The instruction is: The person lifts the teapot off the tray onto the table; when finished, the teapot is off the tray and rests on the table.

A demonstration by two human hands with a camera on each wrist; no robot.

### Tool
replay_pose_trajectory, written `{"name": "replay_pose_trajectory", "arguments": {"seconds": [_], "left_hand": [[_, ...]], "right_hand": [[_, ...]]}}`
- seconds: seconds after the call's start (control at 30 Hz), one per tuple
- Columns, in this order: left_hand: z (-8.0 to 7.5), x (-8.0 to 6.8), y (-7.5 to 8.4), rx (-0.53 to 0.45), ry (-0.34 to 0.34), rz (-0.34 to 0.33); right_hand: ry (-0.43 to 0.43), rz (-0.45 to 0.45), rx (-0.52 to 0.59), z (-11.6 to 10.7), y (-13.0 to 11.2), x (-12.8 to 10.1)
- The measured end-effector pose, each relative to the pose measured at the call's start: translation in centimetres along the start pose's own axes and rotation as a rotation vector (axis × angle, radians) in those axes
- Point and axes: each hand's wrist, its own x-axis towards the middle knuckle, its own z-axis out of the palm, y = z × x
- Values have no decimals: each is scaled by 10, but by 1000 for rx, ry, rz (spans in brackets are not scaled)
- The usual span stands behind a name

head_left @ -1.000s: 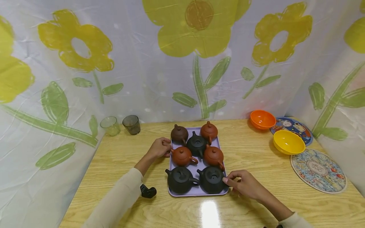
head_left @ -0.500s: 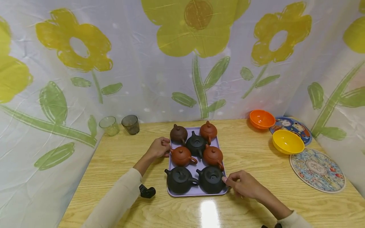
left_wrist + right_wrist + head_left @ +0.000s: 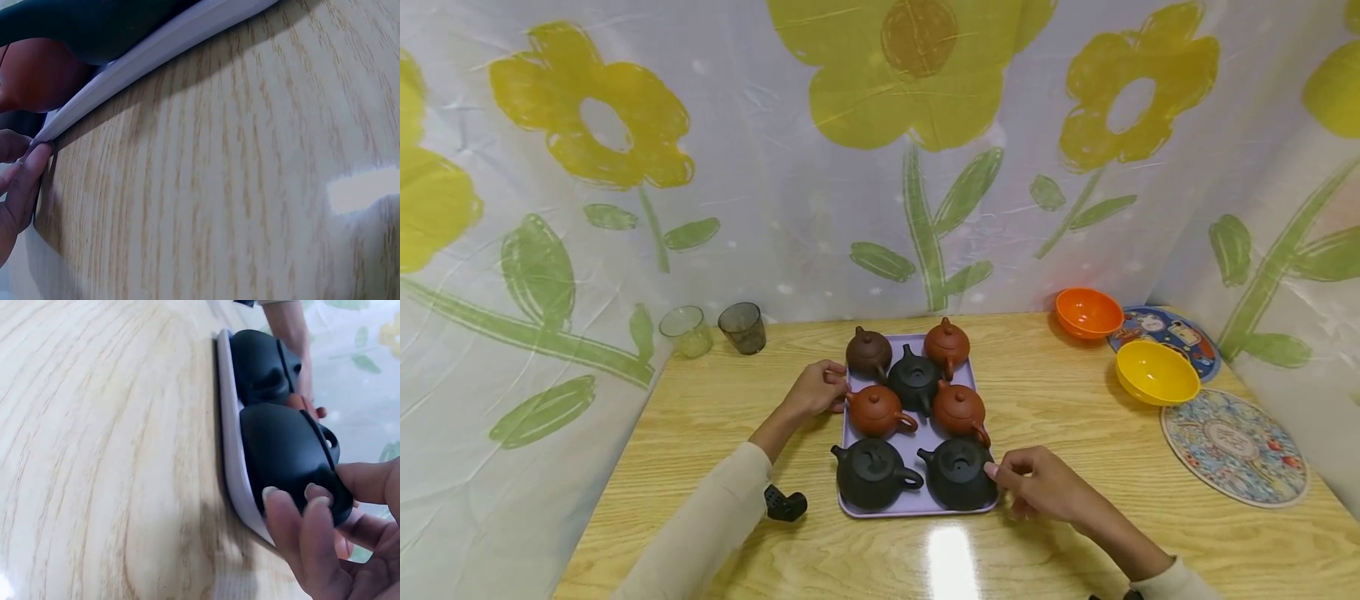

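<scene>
A lilac tray (image 3: 917,516) bears several small teapots. At its front right corner, my right hand (image 3: 1041,485) pinches the handle of a black teapot (image 3: 284,450), which leans slightly. My left hand (image 3: 817,389) grips the tray's left rim, with fingertips (image 3: 39,156) on both sides of it. Another black teapot (image 3: 868,479) stands at the front left. Behind are two reddish-brown teapots (image 3: 874,415), a black one (image 3: 913,379) in the middle, a dark brown one (image 3: 868,354) at the back left and a reddish one (image 3: 946,343) at the back right.
Two tinted glasses, one greenish (image 3: 688,337) and one grey (image 3: 743,332), stand at the back left. On the right are an orange bowl (image 3: 1088,321), a yellow bowl (image 3: 1157,383), a blue round mat (image 3: 1202,348) and a patterned round mat (image 3: 1240,454). A flowered cloth surrounds the wooden table.
The black teapot in my right hand has tipped slightly. My left hand keeps its place on the tray rim, and the head view has shifted a little.
</scene>
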Motion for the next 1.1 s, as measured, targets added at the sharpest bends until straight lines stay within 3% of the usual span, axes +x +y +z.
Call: {"name": "replay_pose_trajectory", "arguments": {"seconds": [0.57,1.1], "left_hand": [[-4,1,-2,22,12,-3],[1,1,0,-15,-6,11]], "right_hand": [[-112,30,177,-14,-3,-1],[-77,13,148,-61,-16,2]]}}
